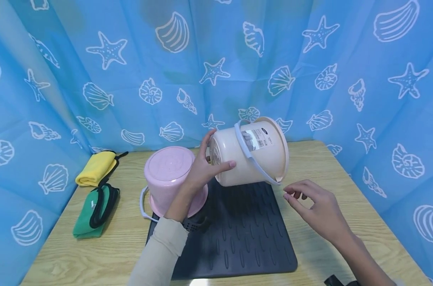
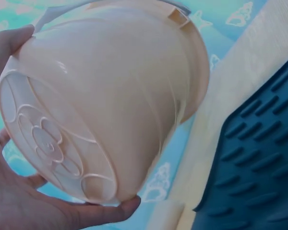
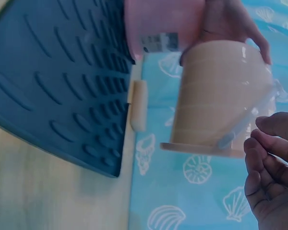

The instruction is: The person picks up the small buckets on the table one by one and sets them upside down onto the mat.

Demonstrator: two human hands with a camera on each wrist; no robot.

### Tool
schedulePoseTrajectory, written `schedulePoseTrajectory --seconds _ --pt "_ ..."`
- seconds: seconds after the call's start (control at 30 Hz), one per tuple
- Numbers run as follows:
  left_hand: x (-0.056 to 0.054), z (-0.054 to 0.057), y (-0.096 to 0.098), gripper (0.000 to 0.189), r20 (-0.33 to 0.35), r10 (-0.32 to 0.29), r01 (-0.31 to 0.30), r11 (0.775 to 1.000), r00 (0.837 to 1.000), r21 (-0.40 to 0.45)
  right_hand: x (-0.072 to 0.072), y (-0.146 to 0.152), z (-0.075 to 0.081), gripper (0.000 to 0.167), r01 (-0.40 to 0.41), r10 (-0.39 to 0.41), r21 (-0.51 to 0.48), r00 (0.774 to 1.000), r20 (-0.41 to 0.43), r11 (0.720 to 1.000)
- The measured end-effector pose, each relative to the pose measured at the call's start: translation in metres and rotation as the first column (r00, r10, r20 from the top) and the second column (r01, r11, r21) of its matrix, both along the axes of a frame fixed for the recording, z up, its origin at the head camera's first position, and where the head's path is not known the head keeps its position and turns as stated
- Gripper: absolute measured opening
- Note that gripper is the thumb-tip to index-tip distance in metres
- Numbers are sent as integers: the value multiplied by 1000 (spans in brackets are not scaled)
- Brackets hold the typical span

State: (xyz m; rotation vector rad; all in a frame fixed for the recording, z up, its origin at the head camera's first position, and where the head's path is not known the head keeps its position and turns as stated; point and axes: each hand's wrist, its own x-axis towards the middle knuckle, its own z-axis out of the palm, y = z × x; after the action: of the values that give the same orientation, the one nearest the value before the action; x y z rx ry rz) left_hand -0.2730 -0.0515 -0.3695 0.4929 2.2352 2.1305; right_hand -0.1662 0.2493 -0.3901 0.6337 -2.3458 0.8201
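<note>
My left hand [image 1: 205, 167] grips a cream bucket [image 1: 245, 159] round its base, holding it tipped on its side above the black mat [image 1: 237, 238]. The bucket's open end points to the right, and its pale handle [image 1: 245, 147] hangs across the labelled side. In the left wrist view, the moulded flower base of the bucket [image 2: 86, 110] faces my palm, with my thumb and fingers [image 2: 105, 213] spread round its edge. Just off the rim, my right hand [image 1: 320, 206] has its fingers loosely bent and holds nothing. A pink bucket [image 1: 166, 186] stands upside down on the mat's left side.
On the wooden table [image 1: 105, 258], a folded yellow cloth [image 1: 96, 169] and a green cloth [image 1: 91, 214] with black edging lie at the left. A blue shell-patterned curtain [image 1: 137, 51] hangs behind. A small cream block [image 3: 139, 105] sits beyond the mat.
</note>
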Motion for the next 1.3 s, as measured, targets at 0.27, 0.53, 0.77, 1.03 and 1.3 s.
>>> schedulePoseTrajectory --seconds 0.27,0.53,0.77,1.03,1.3 --pt "6 14 -2 100 -79 34 -44 992 996 -120 11 -11 -16 25 -56 51 57 996 79 997" --pt "11 27 -5 103 -126 70 -100 961 990 -257 16 -20 -27 24 -122 110 112 988 106 986" --pt "16 40 -8 103 -146 84 -125 944 986 -306 23 -27 -37 25 -179 157 148 976 151 973" --pt "24 55 -9 103 -132 77 -116 939 988 -325 29 -34 -46 20 -246 196 220 954 229 944" --pt "32 68 -9 104 -144 84 -136 905 986 -403 34 -36 -54 19 -288 217 262 938 269 921"
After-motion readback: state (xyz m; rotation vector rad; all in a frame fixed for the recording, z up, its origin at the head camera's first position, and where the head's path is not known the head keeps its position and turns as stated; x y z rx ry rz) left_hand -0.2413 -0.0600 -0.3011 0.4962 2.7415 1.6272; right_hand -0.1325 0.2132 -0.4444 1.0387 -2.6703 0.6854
